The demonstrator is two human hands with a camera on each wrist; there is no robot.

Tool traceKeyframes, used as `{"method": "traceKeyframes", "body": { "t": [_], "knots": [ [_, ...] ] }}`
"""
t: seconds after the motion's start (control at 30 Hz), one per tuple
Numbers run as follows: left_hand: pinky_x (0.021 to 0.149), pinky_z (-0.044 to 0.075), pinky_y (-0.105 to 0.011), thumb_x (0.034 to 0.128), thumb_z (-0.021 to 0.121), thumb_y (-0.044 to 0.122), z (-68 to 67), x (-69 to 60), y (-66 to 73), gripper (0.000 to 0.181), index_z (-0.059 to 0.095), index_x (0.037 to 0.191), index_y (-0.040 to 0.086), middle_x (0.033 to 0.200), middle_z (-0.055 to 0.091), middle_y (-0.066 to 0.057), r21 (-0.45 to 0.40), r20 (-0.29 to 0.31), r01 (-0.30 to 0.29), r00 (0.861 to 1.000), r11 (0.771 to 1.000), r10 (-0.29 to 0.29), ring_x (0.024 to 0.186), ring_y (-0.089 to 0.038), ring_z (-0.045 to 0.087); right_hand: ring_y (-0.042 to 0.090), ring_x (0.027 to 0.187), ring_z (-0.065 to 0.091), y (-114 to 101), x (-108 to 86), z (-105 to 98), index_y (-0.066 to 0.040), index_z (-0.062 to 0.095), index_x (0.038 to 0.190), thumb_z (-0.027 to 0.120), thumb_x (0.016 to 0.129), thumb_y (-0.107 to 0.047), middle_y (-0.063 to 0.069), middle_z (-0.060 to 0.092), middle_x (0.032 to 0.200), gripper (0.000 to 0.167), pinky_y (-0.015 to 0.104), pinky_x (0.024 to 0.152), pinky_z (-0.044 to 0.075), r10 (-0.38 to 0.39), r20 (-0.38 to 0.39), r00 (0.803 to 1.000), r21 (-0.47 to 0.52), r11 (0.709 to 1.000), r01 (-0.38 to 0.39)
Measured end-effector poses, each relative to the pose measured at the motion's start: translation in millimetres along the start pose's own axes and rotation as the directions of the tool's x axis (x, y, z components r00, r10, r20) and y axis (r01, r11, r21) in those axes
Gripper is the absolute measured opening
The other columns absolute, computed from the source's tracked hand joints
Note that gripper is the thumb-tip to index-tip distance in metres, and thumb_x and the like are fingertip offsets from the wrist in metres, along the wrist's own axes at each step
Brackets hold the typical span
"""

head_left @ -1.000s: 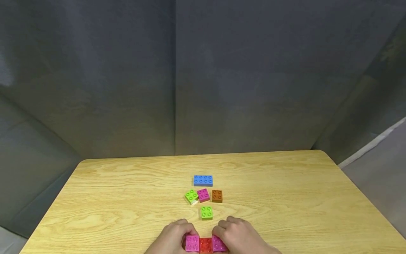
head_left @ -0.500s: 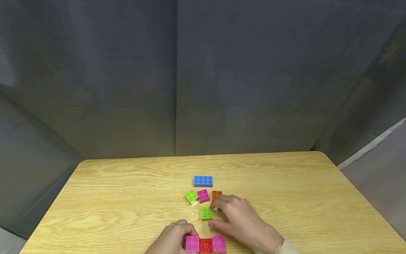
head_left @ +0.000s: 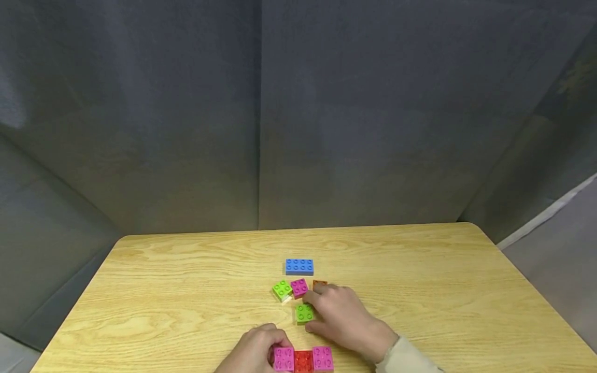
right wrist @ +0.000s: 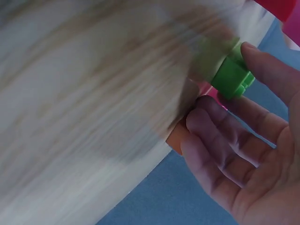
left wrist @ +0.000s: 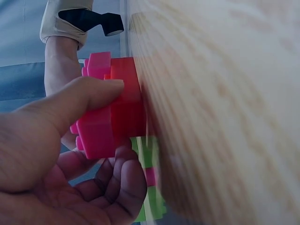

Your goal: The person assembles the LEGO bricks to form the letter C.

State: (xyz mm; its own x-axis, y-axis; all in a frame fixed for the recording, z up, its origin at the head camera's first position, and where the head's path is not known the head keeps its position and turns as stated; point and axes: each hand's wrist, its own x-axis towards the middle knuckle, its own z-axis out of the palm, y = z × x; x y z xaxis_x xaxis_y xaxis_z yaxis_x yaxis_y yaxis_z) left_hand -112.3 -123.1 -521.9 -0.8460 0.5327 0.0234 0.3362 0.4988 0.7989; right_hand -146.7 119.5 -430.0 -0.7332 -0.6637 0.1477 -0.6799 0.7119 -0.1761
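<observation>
At the front edge of the head view, my left hand (head_left: 254, 348) grips a joined block of toy building bricks by its left end. A pink brick (head_left: 283, 359) sits at each end on top of a red brick (head_left: 303, 361), whose studs show between them. In the left wrist view the thumb lies along the red side (left wrist: 127, 108), and curled fingers sit behind the near pink brick (left wrist: 96, 133). My right hand (head_left: 342, 318) reaches in from the right and pinches a lime green brick (head_left: 304, 314) between thumb and index finger. Its other fingers curl beside the brown brick.
Behind the green brick lie a second lime brick (head_left: 282, 290), a magenta brick (head_left: 299, 288) and the partly hidden brown brick (head_left: 320, 283). A long blue brick (head_left: 299, 267) lies farther back. The wooden table (head_left: 163, 300) ends at a grey curtain (head_left: 186, 155).
My right hand has left the right end of the joined bricks, moved forward, and closed its thumb and index finger about the near lime brick. The left hand has kept its grip.
</observation>
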Motion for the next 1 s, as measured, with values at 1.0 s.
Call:
{"method": "traceKeyframes", "body": {
  "t": [1.0],
  "knots": [
    [0.061,0.048,-0.022,0.0758,0.099,0.051,-0.7,0.2,-1.7,0.042,0.081,0.096,0.018,0.079,0.059,0.015,-0.022,0.017,0.031,0.999,0.999,-0.03,0.07,-0.001,0.055,0.022,0.096,0.072,-12.6,-13.7,-24.3,-0.003,0.079,0.117,0.094,0.086,-0.022,0.007,0.077,0.109,0.039,0.04,0.086,0.063,0.038,-0.167,0.985,0.183,0.983,-0.007]
  ]
}}
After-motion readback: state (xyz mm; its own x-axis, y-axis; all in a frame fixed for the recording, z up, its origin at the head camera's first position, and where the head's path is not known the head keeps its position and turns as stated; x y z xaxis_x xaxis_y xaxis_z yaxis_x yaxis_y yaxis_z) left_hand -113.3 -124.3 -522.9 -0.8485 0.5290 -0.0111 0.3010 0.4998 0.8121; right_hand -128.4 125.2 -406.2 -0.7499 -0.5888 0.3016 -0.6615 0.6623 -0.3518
